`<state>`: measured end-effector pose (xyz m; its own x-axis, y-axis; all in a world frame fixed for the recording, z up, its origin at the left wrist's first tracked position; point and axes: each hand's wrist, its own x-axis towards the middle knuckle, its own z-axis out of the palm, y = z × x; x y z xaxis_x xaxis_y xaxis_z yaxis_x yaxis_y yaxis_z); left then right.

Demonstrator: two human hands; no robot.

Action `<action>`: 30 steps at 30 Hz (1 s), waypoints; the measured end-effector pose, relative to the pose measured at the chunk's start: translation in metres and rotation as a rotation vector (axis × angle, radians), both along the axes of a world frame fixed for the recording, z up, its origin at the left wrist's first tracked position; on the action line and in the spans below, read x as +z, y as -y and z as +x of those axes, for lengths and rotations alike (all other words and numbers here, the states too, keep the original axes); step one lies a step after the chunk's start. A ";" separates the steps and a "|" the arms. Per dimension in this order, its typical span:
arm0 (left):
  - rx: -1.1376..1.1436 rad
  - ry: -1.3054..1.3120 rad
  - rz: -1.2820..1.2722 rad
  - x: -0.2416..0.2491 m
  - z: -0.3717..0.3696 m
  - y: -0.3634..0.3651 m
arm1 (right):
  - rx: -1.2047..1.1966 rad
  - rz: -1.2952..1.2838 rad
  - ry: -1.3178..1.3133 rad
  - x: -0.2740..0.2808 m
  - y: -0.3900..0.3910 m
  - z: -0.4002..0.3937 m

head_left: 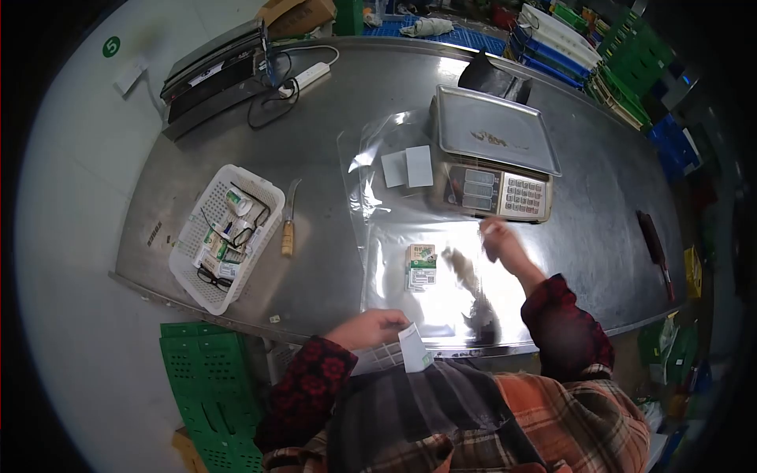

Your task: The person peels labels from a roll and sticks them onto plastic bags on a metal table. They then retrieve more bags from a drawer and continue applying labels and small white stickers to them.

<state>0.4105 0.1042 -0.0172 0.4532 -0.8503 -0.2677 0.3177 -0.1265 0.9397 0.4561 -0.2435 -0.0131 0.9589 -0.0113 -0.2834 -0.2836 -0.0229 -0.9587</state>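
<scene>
My left hand (369, 328) is at the table's front edge, its thumb and fingers closed on a white paper label (413, 349) with green print near its lower end. My right hand (505, 246) is raised just in front of the digital scale (526, 196), fingers curled together; what they hold, if anything, is hidden. Between the hands, a small stack of printed green-and-brown labels (422, 266) lies on clear plastic film (386, 244). Two blank white cards (419, 166) rest on the film left of the scale. Brown crumbs (490, 138) sit on the scale's metal pan (457, 110).
A white basket (183, 251) with glasses and small boxes stands at left, beside a wooden-handled curved knife (288, 236). A black sealing machine (217, 79) and power strip (307, 77) are at the back left. A dark long-bladed tool (654, 240) lies at right.
</scene>
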 end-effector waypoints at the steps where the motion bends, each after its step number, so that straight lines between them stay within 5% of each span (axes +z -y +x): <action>1: 0.022 -0.002 0.018 -0.008 0.000 0.002 | -0.069 0.101 0.101 0.030 0.006 0.010; 2: 0.044 -0.002 0.036 -0.011 -0.001 0.004 | 0.004 0.138 0.178 0.052 0.010 0.010; 4: 0.013 0.046 0.035 -0.007 0.001 -0.001 | 0.258 -0.413 0.079 0.048 0.004 -0.006; 6: 0.049 0.030 0.020 0.003 0.002 -0.007 | 0.814 -1.062 0.075 0.031 -0.017 -0.032; 7: 0.103 -0.007 0.008 0.010 0.004 -0.012 | 0.907 -1.139 0.140 0.014 -0.023 -0.047; 9: 0.266 -0.082 0.017 0.025 0.003 -0.020 | 0.932 -0.939 0.188 -0.035 -0.015 -0.064; 12: 0.310 -0.209 -0.023 0.040 0.003 -0.033 | 0.949 -1.005 -0.101 -0.009 -0.034 -0.046; 16: 0.155 -0.236 0.017 0.048 0.008 -0.034 | 0.830 -0.889 -0.012 0.003 -0.024 -0.030; 18: 0.141 -0.221 -0.035 0.047 0.006 -0.035 | 0.959 -1.083 0.026 0.016 -0.032 -0.040; 24: 0.116 -0.338 -0.178 0.039 0.007 -0.046 | 0.903 -0.988 0.192 -0.032 -0.021 -0.042; 26: 0.092 -0.335 -0.139 0.037 0.009 -0.046 | 0.326 -0.560 -0.163 0.003 -0.014 -0.016; 27: 0.085 -0.302 -0.076 0.036 0.010 -0.044 | 0.120 -0.105 0.090 0.029 -0.004 -0.004; 28: 0.076 -0.268 -0.016 0.034 0.010 -0.040 | -0.202 -0.004 0.186 0.065 -0.008 0.006; 30: 0.078 -0.292 0.005 0.024 0.009 -0.025 | -0.039 0.860 0.464 0.055 0.055 0.025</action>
<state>0.4198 0.1288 0.0068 0.4201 -0.8141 -0.4008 0.5835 -0.0959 0.8064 0.4816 -0.2990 0.0417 0.9806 -0.0118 0.1955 0.1405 0.7378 -0.6603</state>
